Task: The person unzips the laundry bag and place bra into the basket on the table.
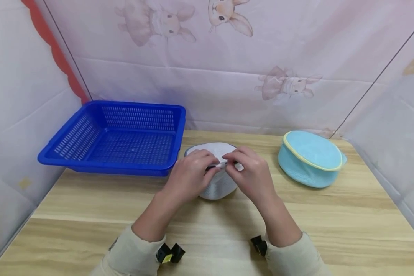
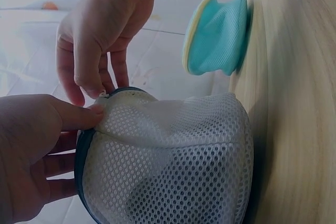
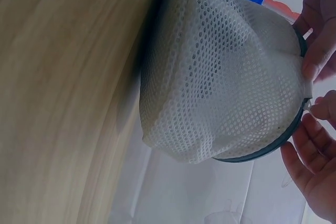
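A white mesh laundry bag [image 1: 218,188] with a dark zip edge stands on the table between both hands. My left hand [image 1: 189,174] pinches the bag's near rim between thumb and fingers. Right beside it, the right hand [image 1: 252,172] pinches the small zip pull [image 3: 307,105] at the same rim. In the left wrist view, the two hands nearly meet at the dark-edged top, above the mesh side [image 2: 173,166]. Folds show in the mesh below the fingers. Whatever the bag may contain cannot be made out.
A blue plastic basket [image 1: 117,168] sits at the back left, close to the left hand. To the right stands a light blue mesh bag [image 1: 312,149] with yellow trim. Rabbit-printed cloth walls [image 1: 227,57] enclose the wooden table [image 1: 331,222] at the back and sides.
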